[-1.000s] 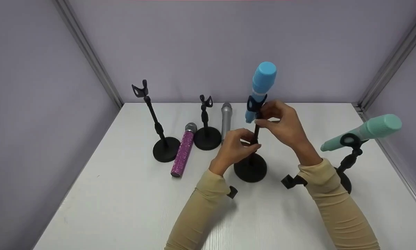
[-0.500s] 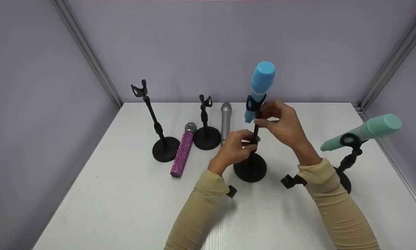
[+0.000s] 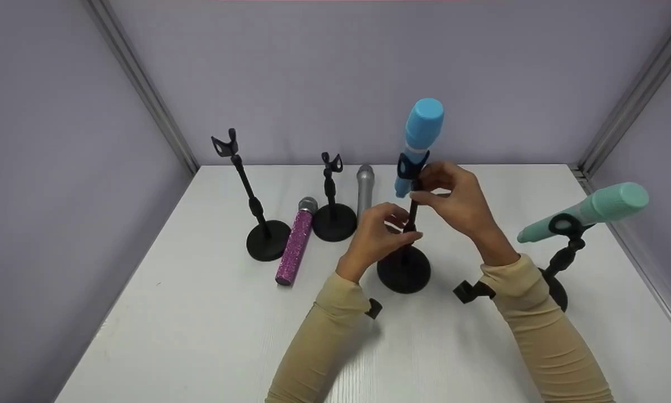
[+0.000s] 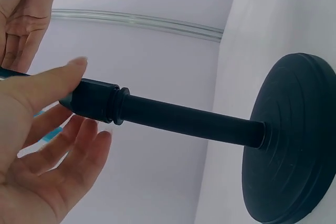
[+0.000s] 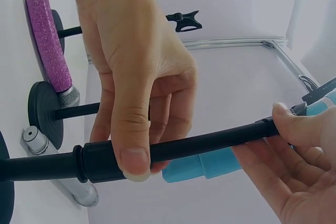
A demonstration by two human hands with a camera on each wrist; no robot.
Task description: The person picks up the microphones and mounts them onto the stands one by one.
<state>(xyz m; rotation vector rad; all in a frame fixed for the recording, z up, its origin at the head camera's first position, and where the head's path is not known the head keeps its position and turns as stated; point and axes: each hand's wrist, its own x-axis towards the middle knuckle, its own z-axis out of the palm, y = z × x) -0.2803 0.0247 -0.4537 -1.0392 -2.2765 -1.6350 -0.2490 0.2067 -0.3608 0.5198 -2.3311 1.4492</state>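
A black microphone stand (image 3: 404, 275) with a round base stands on the white table, a blue microphone (image 3: 425, 124) tilted in its clip. My left hand (image 3: 375, 235) pinches the collar (image 4: 97, 100) partway up the pole, the thumb laid across it and the other fingers behind. Higher up, just under the clip, my right hand (image 3: 457, 200) holds the pole between thumb and fingertips. In the right wrist view, the lower end of the blue microphone (image 5: 202, 165) shows behind the pole.
To the right, another stand (image 3: 562, 260) carries a mint-green microphone (image 3: 587, 211). Left of my hands are two stands with bare clips, one tall (image 3: 248, 187) and one short (image 3: 334, 223). A pink glitter microphone (image 3: 295, 246) and a silver microphone (image 3: 365, 190) lie beside them.
My left thumb drew back around the collar half a second ago and now reaches across it again. My right hand and the stand have stayed in place.
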